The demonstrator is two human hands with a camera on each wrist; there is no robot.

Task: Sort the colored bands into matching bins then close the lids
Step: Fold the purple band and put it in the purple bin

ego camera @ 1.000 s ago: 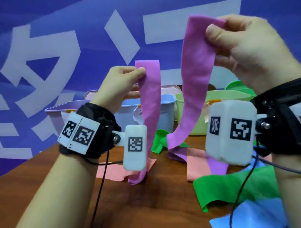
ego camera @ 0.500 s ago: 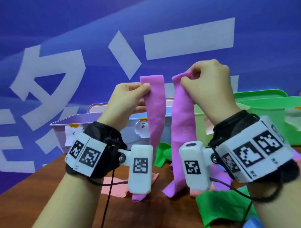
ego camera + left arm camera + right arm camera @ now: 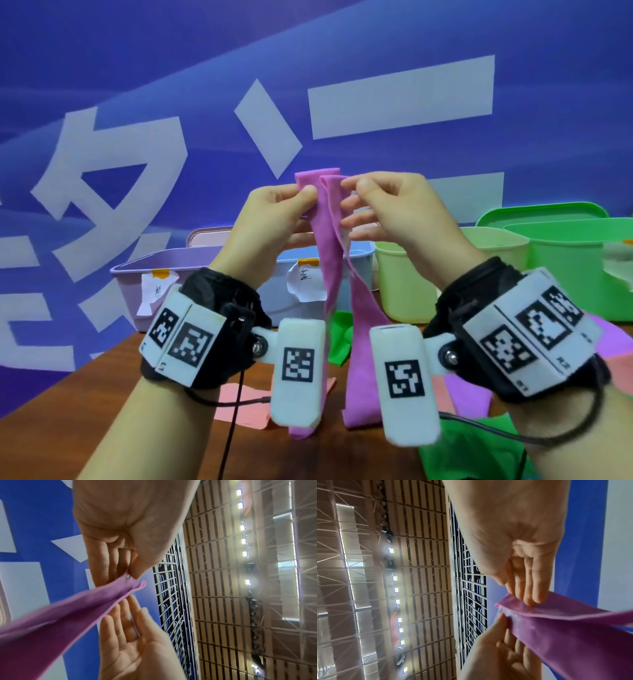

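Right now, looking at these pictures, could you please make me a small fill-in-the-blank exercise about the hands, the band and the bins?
1. Both hands hold up a band of the colour ____.
2. The left hand pinches the band between the fingers and the ____.
3. The bin with a white paper label, directly behind the hanging band, is ____ in colour.
4. The lower end of the band hangs down toward the brown ____.

Missing words: purple; thumb; blue; table
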